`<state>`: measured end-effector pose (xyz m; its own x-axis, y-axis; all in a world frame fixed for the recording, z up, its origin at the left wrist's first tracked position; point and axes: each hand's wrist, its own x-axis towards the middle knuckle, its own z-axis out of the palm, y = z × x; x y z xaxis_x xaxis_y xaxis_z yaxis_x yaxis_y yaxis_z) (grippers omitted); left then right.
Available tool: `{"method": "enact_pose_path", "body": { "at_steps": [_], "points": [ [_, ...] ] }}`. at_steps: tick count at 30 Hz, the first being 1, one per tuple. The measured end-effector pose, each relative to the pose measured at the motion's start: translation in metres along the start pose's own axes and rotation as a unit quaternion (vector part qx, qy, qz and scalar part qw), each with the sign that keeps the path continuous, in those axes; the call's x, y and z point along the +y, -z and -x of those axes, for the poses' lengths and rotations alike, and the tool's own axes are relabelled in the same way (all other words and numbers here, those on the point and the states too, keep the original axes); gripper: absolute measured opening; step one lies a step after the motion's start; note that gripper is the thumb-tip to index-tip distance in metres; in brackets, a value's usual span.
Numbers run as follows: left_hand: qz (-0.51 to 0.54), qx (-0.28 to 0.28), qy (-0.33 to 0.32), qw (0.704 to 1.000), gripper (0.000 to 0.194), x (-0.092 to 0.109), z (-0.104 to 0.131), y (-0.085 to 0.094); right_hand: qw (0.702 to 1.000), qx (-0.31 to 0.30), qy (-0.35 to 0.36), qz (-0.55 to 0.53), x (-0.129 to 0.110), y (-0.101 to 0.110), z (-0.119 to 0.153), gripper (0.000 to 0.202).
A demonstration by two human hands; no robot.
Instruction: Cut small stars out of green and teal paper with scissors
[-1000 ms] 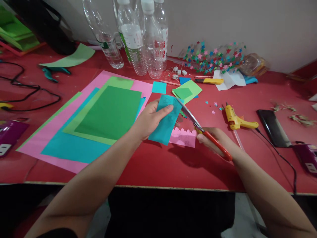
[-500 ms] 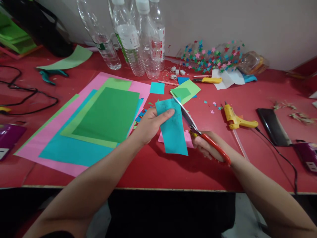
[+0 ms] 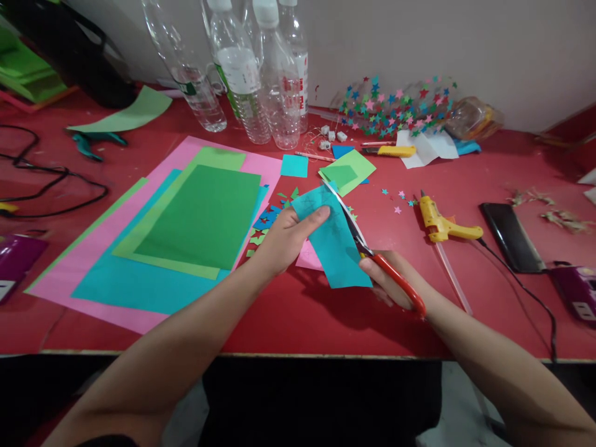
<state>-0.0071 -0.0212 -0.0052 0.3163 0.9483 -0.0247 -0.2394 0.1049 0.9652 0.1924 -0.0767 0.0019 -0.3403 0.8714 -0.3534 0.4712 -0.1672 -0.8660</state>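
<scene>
Pinched under the thumb of my left hand (image 3: 288, 239) is a turquoise strip of paper (image 3: 338, 248), with faint pencil lines near its top. My right hand (image 3: 388, 282) is closed around the red handles of a pair of scissors (image 3: 398, 279). Their blades lie along the strip's right edge, tips near its upper corner. A piece of pink paper (image 3: 310, 257) lies partly hidden beneath the strip. Cut scraps of blue and green paper (image 3: 267, 218) lie just beyond my left hand.
Stacked coloured sheets (image 3: 200, 217) cover the left side. Clear plastic bottles (image 3: 279, 93) stand at the back, near a star-covered bottle (image 3: 391, 108) on its side. A yellow glue gun (image 3: 442, 223), a black phone-like object (image 3: 510, 238) and a utility knife (image 3: 395, 151) lie to the right.
The turquoise strip has tilted, its lower end swinging right toward my right hand. The scissors' blades look closer together, and the handles have shifted slightly left.
</scene>
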Motion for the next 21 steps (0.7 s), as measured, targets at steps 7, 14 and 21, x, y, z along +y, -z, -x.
{"method": "enact_pose_path", "body": {
  "at_steps": [7, 14, 21],
  "points": [
    [0.016, 0.001, 0.006, 1.0, 0.022, -0.001, 0.0, -0.001, 1.0, 0.004, 0.001, 0.012, -0.003, 0.0, -0.001, 0.056],
    [0.029, 0.035, 0.014, 0.999, 0.016, -0.005, -0.001, 0.004, 1.0, -0.006, 0.009, 0.01, -0.002, 0.002, -0.002, 0.054],
    [0.05, 0.045, 0.016, 0.998, 0.016, -0.007, -0.002, 0.009, 1.0, -0.012, -0.012, 0.018, 0.003, 0.004, -0.004, 0.051]
  ]
}}
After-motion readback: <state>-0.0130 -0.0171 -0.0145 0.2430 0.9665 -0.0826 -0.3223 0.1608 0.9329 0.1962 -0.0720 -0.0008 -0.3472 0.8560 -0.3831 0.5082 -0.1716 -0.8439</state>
